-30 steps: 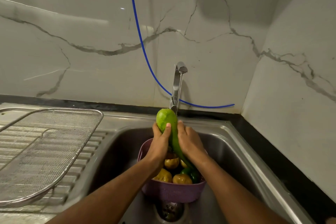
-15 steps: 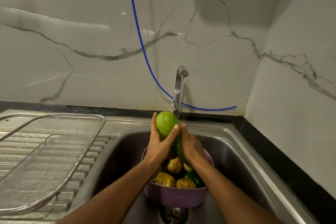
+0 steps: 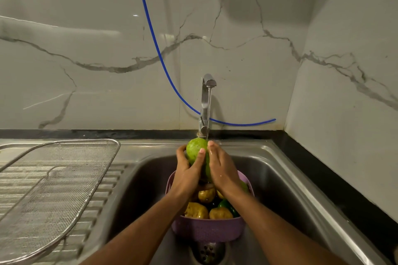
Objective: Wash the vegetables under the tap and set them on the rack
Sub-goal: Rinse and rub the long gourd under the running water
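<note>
Gourd [image 3: 196, 150]: light green, long, held nearly upright above the sink [image 3: 286, 180], rounded top right under the tap [image 3: 207, 101], thin stream of water landing on its upper right side. Gripped by both hands. Left hand [image 3: 187, 175] wrapped round its left side, thumb laid across the front, fingers [image 3: 180, 151] curled behind and clamped on it. Right hand [image 3: 221, 171] pressed against its right side, wet, fingers [image 3: 212, 148] together and curved along the skin, tips up near the top. Lower end hidden between the palms (cannot tell how far down it reaches).

Basket [image 3: 206, 229]: purple, perforated, sitting in the middle of the sink straight below the hands, over the drain [image 3: 207, 251]. Holding several brown potatoes [image 3: 196, 210], wet and shiny, plus a dark green pepper [image 3: 228, 207] at its right side.

Rack [image 3: 64, 178]: wire mesh with a metal rim, lying on the ribbed drainboard at the sink's left edge, well apart from the hands.

Blue hose [image 3: 150, 30]: hanging down the marble wall, passing behind the tap and ending toward the right rear corner.
</note>
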